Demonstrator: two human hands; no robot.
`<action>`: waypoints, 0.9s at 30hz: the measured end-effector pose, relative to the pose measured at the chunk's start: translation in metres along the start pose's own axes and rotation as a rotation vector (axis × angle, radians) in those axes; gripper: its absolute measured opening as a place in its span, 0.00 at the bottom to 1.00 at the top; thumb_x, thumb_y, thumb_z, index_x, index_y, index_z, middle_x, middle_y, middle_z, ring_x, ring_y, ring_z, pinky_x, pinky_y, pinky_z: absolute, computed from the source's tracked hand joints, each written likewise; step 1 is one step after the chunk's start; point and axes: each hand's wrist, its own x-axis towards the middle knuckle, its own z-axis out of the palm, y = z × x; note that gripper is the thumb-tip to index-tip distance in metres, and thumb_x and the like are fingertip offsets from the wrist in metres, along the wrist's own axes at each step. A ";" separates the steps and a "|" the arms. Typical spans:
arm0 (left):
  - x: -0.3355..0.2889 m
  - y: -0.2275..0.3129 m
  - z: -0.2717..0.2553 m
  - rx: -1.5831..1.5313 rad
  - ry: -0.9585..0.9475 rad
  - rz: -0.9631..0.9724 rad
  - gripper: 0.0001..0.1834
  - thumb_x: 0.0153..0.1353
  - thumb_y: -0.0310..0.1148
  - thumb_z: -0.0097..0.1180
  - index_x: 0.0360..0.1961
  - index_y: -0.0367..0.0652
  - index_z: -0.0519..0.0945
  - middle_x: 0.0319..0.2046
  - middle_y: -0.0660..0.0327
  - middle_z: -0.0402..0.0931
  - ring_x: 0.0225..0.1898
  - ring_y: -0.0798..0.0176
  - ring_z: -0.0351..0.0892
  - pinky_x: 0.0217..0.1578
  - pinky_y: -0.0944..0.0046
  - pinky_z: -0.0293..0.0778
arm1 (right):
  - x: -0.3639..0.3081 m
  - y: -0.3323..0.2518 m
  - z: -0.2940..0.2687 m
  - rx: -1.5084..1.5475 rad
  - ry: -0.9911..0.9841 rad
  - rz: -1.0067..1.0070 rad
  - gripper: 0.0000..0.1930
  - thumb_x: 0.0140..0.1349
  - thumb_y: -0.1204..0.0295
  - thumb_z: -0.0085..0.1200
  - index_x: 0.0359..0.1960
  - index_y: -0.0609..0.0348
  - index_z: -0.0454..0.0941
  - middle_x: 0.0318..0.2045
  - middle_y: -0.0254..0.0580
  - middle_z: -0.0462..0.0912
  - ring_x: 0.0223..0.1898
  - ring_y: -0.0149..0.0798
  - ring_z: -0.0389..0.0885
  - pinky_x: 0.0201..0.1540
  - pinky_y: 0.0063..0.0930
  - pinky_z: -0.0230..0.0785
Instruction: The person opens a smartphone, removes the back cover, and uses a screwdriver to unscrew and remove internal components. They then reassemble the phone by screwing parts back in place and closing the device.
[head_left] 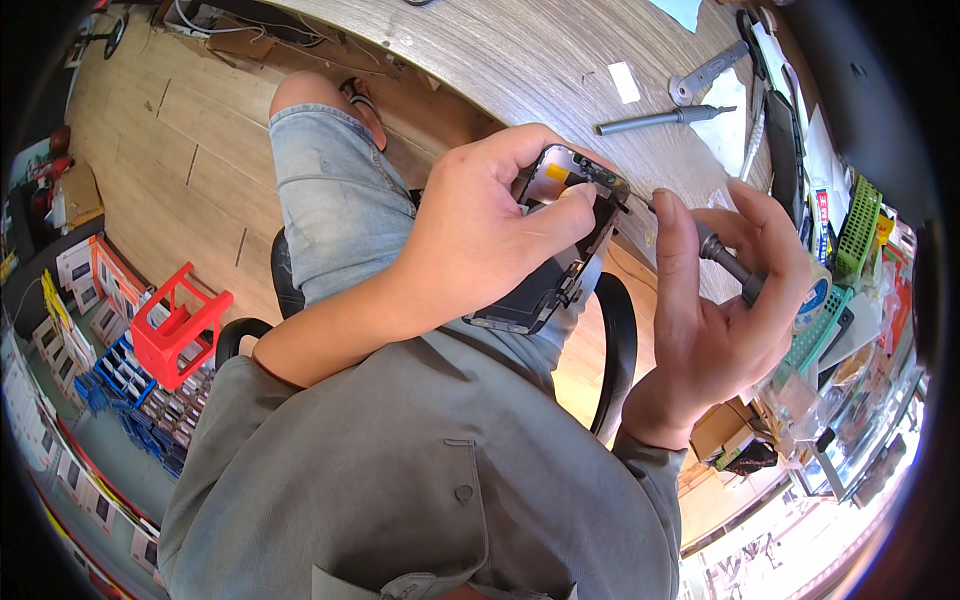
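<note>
My left hand [490,205] is closed around a phone's screen assembly [535,290], a black panel with exposed metal parts and a yellow patch near its upper end. The thumb presses on the inner side, close to the upper end, and hides part of it. In my right hand [700,310] is a small dark screwdriver [728,262], held between bent fingers and thumb. Its thin tip points toward the upper right edge of the screen assembly; whether it touches cannot be made out. Both hands are above my lap, by the table's edge.
On the wood-grain table [500,60] lie a grey pen-shaped tool [650,122], a grey flat-handled tool [712,72] and a small white slip [624,82]. Green baskets [858,225] and clutter crowd the right. A red stool [178,330] stands at left; a chair armrest [617,345] curves beside me.
</note>
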 end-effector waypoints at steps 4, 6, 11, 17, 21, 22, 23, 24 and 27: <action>0.001 -0.003 0.001 0.009 0.002 0.044 0.11 0.69 0.24 0.69 0.52 0.35 0.90 0.37 0.64 0.89 0.39 0.78 0.82 0.42 0.70 0.81 | 0.002 0.006 0.002 0.081 0.022 -0.046 0.28 0.63 0.84 0.79 0.62 0.65 0.79 0.44 0.48 0.92 0.43 0.35 0.92 0.54 0.26 0.81; 0.003 -0.003 -0.002 0.062 -0.011 0.036 0.11 0.69 0.24 0.69 0.52 0.35 0.90 0.37 0.64 0.89 0.39 0.78 0.82 0.42 0.70 0.81 | 0.003 0.010 0.008 0.221 0.048 -0.038 0.28 0.62 0.83 0.80 0.61 0.65 0.79 0.44 0.47 0.92 0.42 0.34 0.92 0.53 0.25 0.82; 0.000 -0.001 0.000 -0.010 -0.001 0.019 0.12 0.69 0.24 0.69 0.52 0.34 0.89 0.37 0.64 0.89 0.40 0.77 0.83 0.42 0.70 0.82 | 0.000 0.001 0.001 0.006 0.005 -0.009 0.28 0.63 0.84 0.79 0.63 0.65 0.78 0.45 0.48 0.92 0.44 0.35 0.92 0.54 0.26 0.82; 0.000 0.003 0.000 0.042 -0.007 0.026 0.11 0.70 0.24 0.69 0.52 0.34 0.89 0.39 0.63 0.90 0.40 0.77 0.83 0.42 0.70 0.82 | 0.001 0.003 0.002 0.170 -0.009 -0.021 0.28 0.66 0.86 0.75 0.64 0.66 0.76 0.45 0.51 0.92 0.46 0.37 0.92 0.54 0.25 0.82; 0.000 0.001 0.001 -0.061 -0.015 0.009 0.11 0.71 0.24 0.69 0.52 0.34 0.89 0.39 0.65 0.90 0.40 0.78 0.82 0.41 0.70 0.81 | -0.003 0.003 0.001 0.269 0.045 0.047 0.27 0.67 0.87 0.73 0.65 0.66 0.75 0.45 0.55 0.93 0.46 0.38 0.93 0.55 0.27 0.82; 0.000 0.000 0.000 -0.066 -0.022 0.004 0.10 0.71 0.24 0.69 0.51 0.33 0.89 0.38 0.65 0.89 0.40 0.79 0.82 0.40 0.70 0.81 | -0.005 0.005 0.002 0.326 0.068 0.066 0.28 0.66 0.88 0.73 0.65 0.67 0.74 0.45 0.55 0.92 0.46 0.40 0.93 0.54 0.28 0.83; 0.000 -0.001 -0.002 -0.072 -0.029 0.000 0.10 0.71 0.24 0.69 0.51 0.33 0.89 0.38 0.66 0.88 0.39 0.79 0.81 0.39 0.71 0.81 | -0.008 0.007 0.003 0.381 0.093 0.085 0.29 0.65 0.89 0.73 0.65 0.67 0.73 0.46 0.56 0.91 0.45 0.41 0.93 0.54 0.28 0.83; 0.000 -0.001 -0.003 -0.077 -0.036 -0.004 0.09 0.72 0.25 0.69 0.50 0.33 0.88 0.37 0.66 0.87 0.39 0.79 0.81 0.39 0.71 0.81 | -0.012 0.009 0.004 0.449 0.116 0.110 0.31 0.63 0.89 0.74 0.66 0.69 0.73 0.47 0.55 0.90 0.44 0.42 0.94 0.52 0.30 0.84; -0.002 0.007 -0.003 -0.160 -0.054 -0.092 0.08 0.72 0.25 0.69 0.49 0.32 0.87 0.36 0.68 0.84 0.37 0.80 0.79 0.36 0.72 0.79 | -0.017 0.011 0.001 0.546 0.084 0.185 0.32 0.64 0.90 0.73 0.67 0.69 0.70 0.47 0.57 0.91 0.46 0.43 0.93 0.52 0.29 0.83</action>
